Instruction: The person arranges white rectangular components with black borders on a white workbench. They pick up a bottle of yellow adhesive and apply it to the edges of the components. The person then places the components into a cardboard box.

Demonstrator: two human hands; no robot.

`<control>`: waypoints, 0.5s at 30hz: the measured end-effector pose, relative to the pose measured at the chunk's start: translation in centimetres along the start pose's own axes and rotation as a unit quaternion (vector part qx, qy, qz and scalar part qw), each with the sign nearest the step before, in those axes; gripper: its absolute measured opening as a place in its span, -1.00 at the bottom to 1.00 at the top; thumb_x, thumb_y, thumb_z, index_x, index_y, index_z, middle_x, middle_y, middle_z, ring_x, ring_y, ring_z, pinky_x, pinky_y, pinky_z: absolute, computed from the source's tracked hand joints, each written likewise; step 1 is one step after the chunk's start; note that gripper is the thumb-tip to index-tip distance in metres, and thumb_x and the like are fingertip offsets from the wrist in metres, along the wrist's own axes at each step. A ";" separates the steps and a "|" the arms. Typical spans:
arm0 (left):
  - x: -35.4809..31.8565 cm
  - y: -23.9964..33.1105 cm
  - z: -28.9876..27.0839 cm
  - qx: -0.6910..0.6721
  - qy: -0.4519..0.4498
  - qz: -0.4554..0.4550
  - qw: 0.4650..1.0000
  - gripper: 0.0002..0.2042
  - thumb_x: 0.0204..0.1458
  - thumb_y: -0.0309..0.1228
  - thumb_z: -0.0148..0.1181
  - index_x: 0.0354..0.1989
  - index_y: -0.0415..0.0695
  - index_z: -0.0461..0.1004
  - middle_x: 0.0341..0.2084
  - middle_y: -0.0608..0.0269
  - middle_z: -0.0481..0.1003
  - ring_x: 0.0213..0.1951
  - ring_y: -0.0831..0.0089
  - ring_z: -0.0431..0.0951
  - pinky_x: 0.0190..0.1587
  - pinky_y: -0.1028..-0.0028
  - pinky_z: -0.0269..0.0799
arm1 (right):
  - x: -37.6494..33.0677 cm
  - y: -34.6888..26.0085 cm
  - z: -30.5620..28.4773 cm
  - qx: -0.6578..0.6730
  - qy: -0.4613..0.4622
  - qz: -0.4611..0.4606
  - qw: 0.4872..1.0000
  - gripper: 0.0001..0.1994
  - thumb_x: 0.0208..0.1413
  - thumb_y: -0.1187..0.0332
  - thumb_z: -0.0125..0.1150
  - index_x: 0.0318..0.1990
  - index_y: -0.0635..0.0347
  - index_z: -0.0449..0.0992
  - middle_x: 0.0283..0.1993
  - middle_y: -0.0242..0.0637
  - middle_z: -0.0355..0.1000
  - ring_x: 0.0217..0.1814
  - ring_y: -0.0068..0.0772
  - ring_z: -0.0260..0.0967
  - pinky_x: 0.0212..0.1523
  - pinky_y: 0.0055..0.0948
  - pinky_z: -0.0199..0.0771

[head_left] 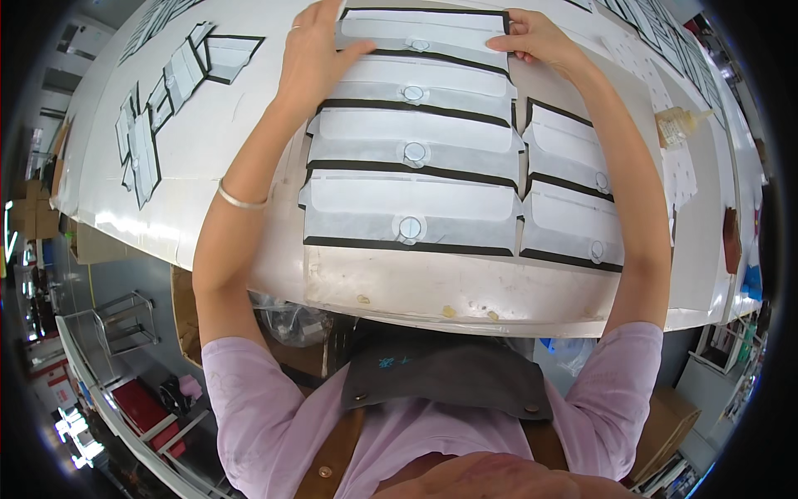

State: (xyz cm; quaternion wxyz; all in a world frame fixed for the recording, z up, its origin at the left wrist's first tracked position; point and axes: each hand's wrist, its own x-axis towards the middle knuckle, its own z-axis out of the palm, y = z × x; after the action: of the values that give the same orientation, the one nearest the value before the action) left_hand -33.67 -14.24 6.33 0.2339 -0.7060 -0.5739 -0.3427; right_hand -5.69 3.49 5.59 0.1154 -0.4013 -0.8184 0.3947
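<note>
Flat white-and-grey panels with black edges and a round clear disc on each lie in a column in front of me. The farthest is the top panel (420,29), overlapping the panel below it (449,75). My left hand (317,56) lies at its left end, thumb stretched out over the lower left corner and fingers extended toward the far edge. My right hand (536,40) pinches its right end between thumb and fingers, the other fingers curled. Nearer to me sit the third panel (357,129) and the nearest panel (357,200).
Two similar panels (565,212) lie beside the column, partly behind my right forearm. A small bottle with yellowish liquid (675,126) is at the right. More black-edged pieces (183,71) are scattered at the far left. The white table's front edge (399,316) runs before me.
</note>
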 end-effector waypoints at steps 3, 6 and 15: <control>-1.9 2.7 -1.2 -0.146 -0.202 -0.016 0.968 -0.25 -0.01 0.01 0.34 0.32 -0.06 0.26 0.26 -0.08 0.27 0.31 0.01 0.21 0.30 0.18 0.18 | -0.1 -0.8 0.2 0.046 0.021 0.013 0.999 -0.65 -0.02 0.38 0.43 -0.08 0.28 0.50 -0.45 -0.41 0.41 -0.54 -0.63 0.27 -0.55 -0.62 0.29; -2.9 5.7 -1.2 -0.168 -0.290 0.036 0.941 -0.20 0.00 0.16 0.24 0.34 -0.06 0.25 0.31 -0.12 0.21 0.39 -0.07 0.06 0.39 0.09 0.00 | -0.5 0.2 0.4 0.100 0.067 0.012 0.993 -0.53 -0.04 0.39 0.44 0.05 0.29 0.46 -0.39 -0.37 0.38 -0.46 -0.58 0.29 -0.47 -0.57 0.33; -4.2 6.4 0.2 -0.117 -0.302 0.056 0.944 -0.27 0.09 0.19 0.09 0.34 -0.03 0.26 0.35 -0.08 0.14 0.42 -0.07 -0.01 0.42 0.08 -0.10 | -8.0 -1.1 1.7 -0.155 0.121 -0.148 0.969 -0.67 0.05 0.28 0.34 -0.03 0.14 0.52 -0.25 -0.39 0.45 -0.32 -0.48 0.42 -0.33 -0.50 0.43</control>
State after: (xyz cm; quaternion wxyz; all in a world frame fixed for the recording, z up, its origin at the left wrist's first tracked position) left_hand -27.82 -18.32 3.45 -0.0162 -0.8297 -0.5331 -0.1645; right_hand -1.96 -3.86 6.35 0.2069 -0.3337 -0.8999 0.1897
